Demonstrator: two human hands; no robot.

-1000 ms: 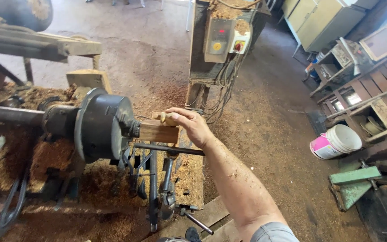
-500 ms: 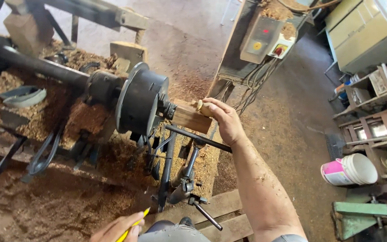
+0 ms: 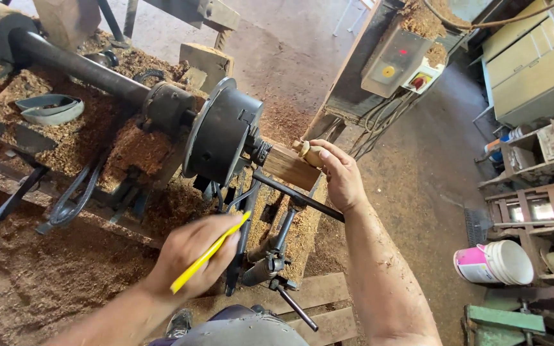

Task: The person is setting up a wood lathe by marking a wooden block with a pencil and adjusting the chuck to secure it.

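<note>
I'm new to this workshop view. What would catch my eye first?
The big black lathe chuck at centre, gripping a wooden block that the right hand holds at its end. Lower down, the left hand holds a yellow pencil. Sawdust covers the machine bed.

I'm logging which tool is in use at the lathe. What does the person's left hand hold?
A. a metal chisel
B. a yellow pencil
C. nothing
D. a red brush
B: the left hand grips a yellow pencil below the lathe chuck, while the right hand rests at the end of the wooden block mounted in it.
</note>
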